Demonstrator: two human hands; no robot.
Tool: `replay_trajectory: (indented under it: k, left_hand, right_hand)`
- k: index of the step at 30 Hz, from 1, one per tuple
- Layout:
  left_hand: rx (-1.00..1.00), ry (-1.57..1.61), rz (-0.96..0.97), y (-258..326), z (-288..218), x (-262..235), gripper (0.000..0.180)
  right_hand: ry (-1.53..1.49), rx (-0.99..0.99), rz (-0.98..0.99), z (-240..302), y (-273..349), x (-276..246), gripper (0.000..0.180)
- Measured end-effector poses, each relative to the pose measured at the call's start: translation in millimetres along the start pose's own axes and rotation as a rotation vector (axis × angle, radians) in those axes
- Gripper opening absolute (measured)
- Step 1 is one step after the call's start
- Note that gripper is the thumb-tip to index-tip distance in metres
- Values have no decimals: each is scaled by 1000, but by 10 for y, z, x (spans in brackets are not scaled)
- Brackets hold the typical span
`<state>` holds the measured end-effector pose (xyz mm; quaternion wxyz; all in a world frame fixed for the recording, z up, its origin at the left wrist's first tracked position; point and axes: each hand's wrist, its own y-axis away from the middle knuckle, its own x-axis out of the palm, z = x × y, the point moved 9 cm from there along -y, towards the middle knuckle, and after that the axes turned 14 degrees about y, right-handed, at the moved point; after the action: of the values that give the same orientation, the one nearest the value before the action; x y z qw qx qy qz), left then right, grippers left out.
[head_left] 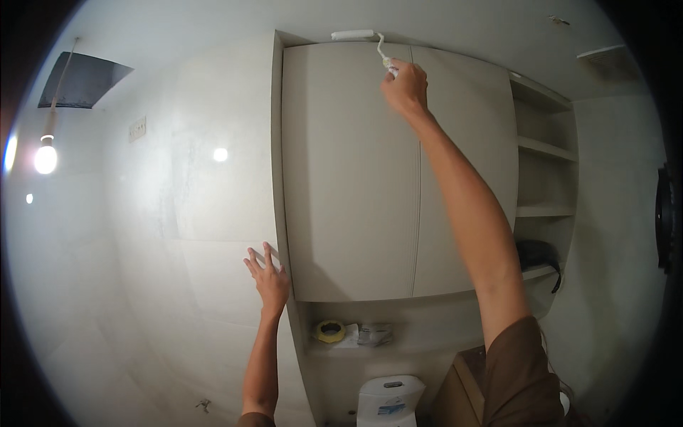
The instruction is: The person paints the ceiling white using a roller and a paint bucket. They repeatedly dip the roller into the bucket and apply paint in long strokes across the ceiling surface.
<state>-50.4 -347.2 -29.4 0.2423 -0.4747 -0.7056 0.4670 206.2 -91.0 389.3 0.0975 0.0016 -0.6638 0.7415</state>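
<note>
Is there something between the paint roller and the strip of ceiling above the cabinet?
Nothing visible. The right hand holds the small paint roller up above the cabinet top, with no object near it. The left hand rests flat by the cabinet's side edge.

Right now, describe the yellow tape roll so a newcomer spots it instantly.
Start at the big two-door wall cabinet. Directly under it runs an open niche shelf, above the toilet tank. The tape roll lies at the shelf's left end: a yellow ring, unlike the crumpled grey-white packets beside it.
</note>
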Motion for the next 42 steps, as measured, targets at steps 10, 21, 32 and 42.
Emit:
replay_trajectory:
  k: [10, 21, 32, 42]
  left_hand:
    - [-37, 14, 39, 8, -72, -15, 80]
    - [-146, 4, 87, 22, -25, 5, 81]
    - [-231, -22, 229, 21, 56, 57, 93]
    - [-239, -76, 320, 437, -827, -88, 89]
  right_hand:
    - [20, 19, 128, 122, -258, 372, 15]
    - [-4, 122, 123, 369, -384, -55, 18]
    - [-129, 8, 3, 851, -335, -1160, 14]
    - [-183, -38, 16, 1096, -143, -2042, 20]
